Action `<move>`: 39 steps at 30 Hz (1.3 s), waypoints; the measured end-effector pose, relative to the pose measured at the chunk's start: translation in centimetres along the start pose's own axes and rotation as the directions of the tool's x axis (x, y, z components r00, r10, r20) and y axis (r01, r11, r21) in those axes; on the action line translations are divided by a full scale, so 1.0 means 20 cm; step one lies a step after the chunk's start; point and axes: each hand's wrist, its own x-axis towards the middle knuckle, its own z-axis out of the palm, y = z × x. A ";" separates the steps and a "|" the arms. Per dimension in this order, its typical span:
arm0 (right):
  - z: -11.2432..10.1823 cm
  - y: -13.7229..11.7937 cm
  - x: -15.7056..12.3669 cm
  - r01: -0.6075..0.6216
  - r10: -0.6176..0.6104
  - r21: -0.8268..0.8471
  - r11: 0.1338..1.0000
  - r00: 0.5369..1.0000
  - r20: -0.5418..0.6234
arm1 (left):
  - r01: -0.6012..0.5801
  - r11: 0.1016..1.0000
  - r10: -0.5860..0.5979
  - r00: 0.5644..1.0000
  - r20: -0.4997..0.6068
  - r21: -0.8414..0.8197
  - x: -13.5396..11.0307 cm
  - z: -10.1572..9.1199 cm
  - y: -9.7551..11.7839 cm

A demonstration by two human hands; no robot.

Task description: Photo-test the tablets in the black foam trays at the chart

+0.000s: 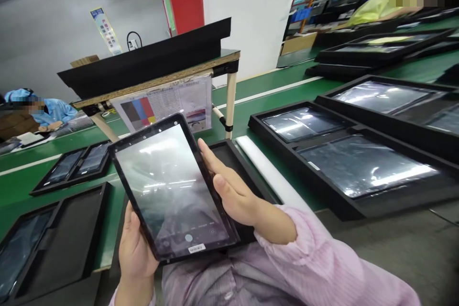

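A black tablet is held up in front of me, its screen lit with a camera view. My left hand grips its lower left edge, thumb on the bezel. My right hand supports the right edge, with the fingers stretched flat along the side and behind it. Under the tablet lies a black tray with an empty compartment.
Black trays with wrapped tablets sit on the green belt at the right and at the left. A white roll lies beside my tray. A small stand with a colour chart sheet rises ahead. Other people work at the far left and the far right.
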 end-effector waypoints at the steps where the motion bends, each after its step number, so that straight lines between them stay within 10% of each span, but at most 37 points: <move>1: -0.03 -0.01 0.02 0.034 -0.034 -0.032 0.999 0.999 0.021 | 0.023 1.000 -0.023 1.000 0.008 -0.012 -0.01 0.01 -0.02; 7: -0.16 -0.05 0.04 0.098 -0.108 -0.253 0.962 0.994 -0.025 | 0.087 0.996 -0.087 0.995 -0.057 -0.003 -0.04 0.07 -0.09; 12: -0.26 0.03 0.01 -0.103 0.082 -0.305 0.947 0.993 -0.080 | 0.175 0.982 -0.166 0.979 -0.117 0.068 -0.08 0.18 -0.11; 18: -0.44 0.18 -0.04 -0.302 0.145 -0.337 0.892 0.896 -0.419 | 0.448 0.882 -0.419 0.888 -0.192 0.149 -0.06 0.41 -0.20; 24: -0.47 0.25 -0.17 -0.261 0.242 -0.463 0.847 0.965 -0.103 | 0.513 0.824 -0.520 0.853 -0.040 0.240 -0.03 0.46 -0.36; 28: -0.47 0.30 -0.23 -0.128 0.288 -0.653 0.747 0.947 0.144 | 0.220 0.796 -0.345 0.931 0.123 0.565 -0.10 0.29 -0.29; 32: -0.41 0.35 -0.21 -0.010 0.337 -0.761 0.648 0.900 0.276 | -0.153 0.542 -0.153 0.949 0.276 0.827 -0.13 0.12 -0.09; 39: -0.40 0.42 -0.22 0.061 0.215 -0.784 0.618 0.946 0.244 | -0.421 -0.263 0.163 0.868 0.470 0.868 0.04 -0.05 0.08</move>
